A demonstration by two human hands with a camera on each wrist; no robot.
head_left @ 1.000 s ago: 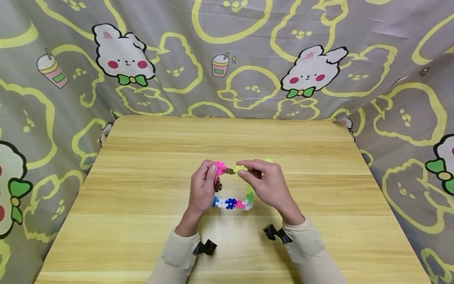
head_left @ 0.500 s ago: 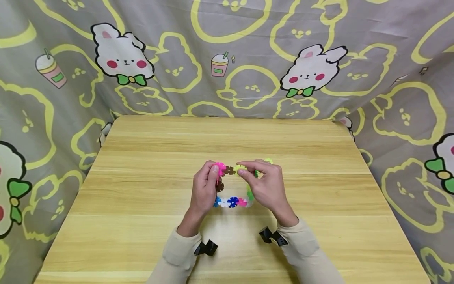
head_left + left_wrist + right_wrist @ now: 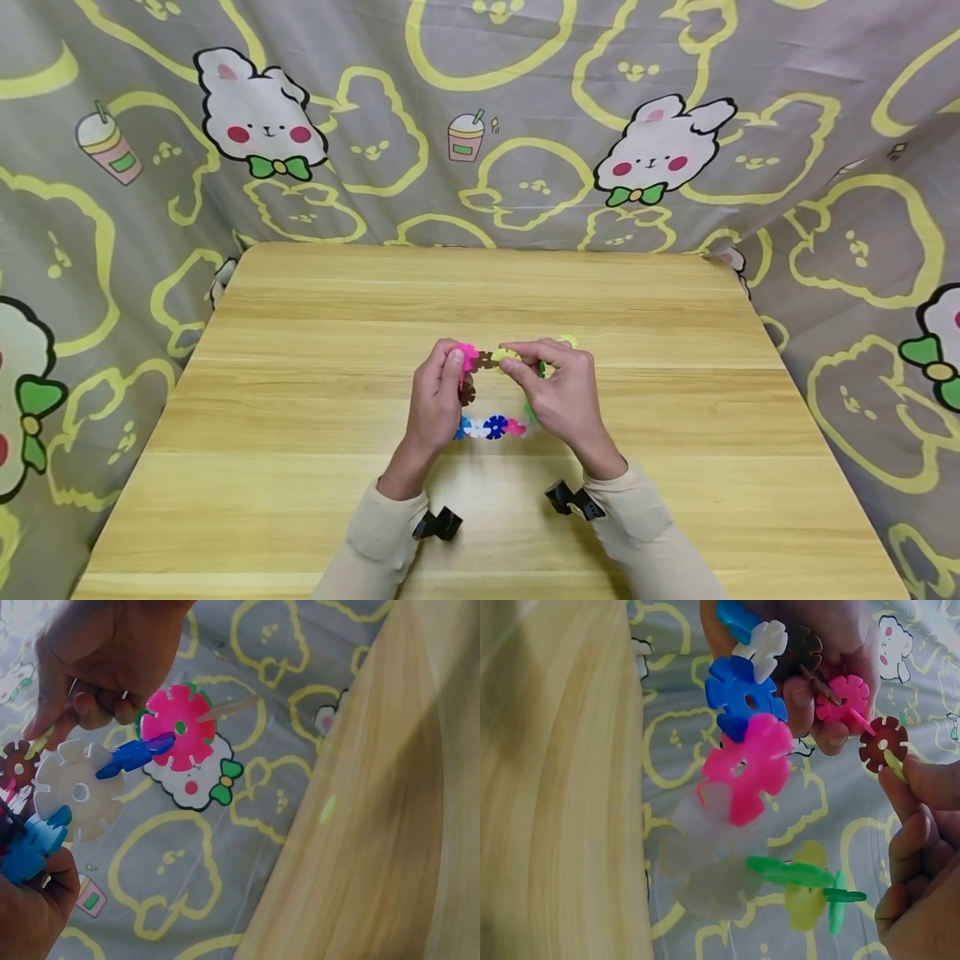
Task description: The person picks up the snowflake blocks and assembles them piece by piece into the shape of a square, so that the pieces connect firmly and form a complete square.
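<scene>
A chain of interlocking snowflake discs bends round between the two hands, above the table. My left hand [image 3: 437, 396] grips it at a pink disc [image 3: 467, 356], thumb on top. Between thumb and index finger, my right hand [image 3: 566, 392] pinches a yellow disc [image 3: 503, 357]. That yellow disc meets the brown disc [image 3: 883, 744], which joins the pink one. Along the near side run a white disc [image 3: 476, 428], a dark blue disc [image 3: 496, 427] and another pink disc [image 3: 746, 769]. Green discs [image 3: 799, 871] hang near my right hand in the right wrist view. Fingers cover some discs.
The wooden table [image 3: 300, 500] spreads beneath both hands. A grey curtain [image 3: 540, 83] with yellow outlines and rabbits hangs behind it and at both sides. Small black cameras [image 3: 438, 523] sit on the wrists.
My left hand shifts slightly right and my right hand slightly left. The yellow disc in my right fingers tilts and sits closer over the brown disc.
</scene>
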